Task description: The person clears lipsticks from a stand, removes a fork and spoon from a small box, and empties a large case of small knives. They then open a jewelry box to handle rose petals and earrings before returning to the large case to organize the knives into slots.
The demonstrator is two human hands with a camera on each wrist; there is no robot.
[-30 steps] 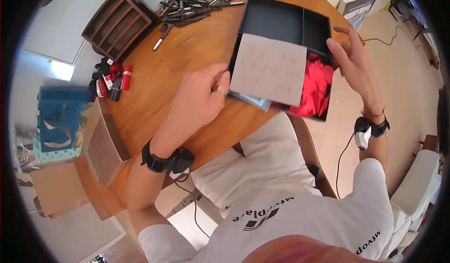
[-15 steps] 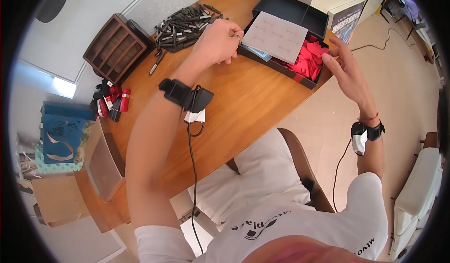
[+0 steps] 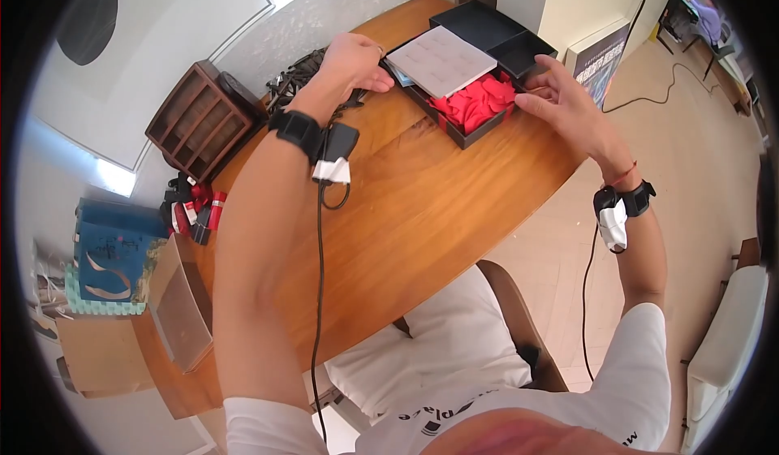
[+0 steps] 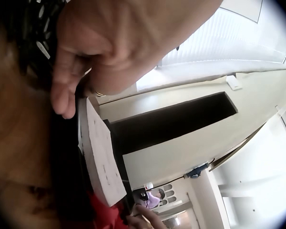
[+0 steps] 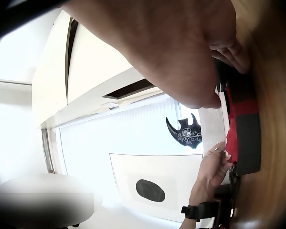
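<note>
A black box (image 3: 464, 140) with a red ribbon band lies on the wooden table, holding red petal-like pieces (image 3: 479, 103). Over its left part rests a pale slotted pad (image 3: 445, 59), slightly raised, with a blue-white item partly under it. My left hand (image 3: 350, 64) holds the box's left corner; in the left wrist view its fingers (image 4: 63, 102) lie against the dark side. At the right corner my right hand (image 3: 568, 110) grips the box, fingers and thumb on either side. Behind stands a black two-part tray or lid (image 3: 487, 31).
Dark slim objects (image 3: 302, 75) are piled behind my left hand. A brown compartment rack (image 3: 199, 122), red and black small items (image 3: 191, 208) and a brown box (image 3: 180, 305) line the left side. A book-like panel (image 3: 600, 61) leans at the right. Cables hang from both wrists.
The box has moved further onto the table, away from its front right edge, with both hands at its corners. The head view has shifted, and the box looks turned.
</note>
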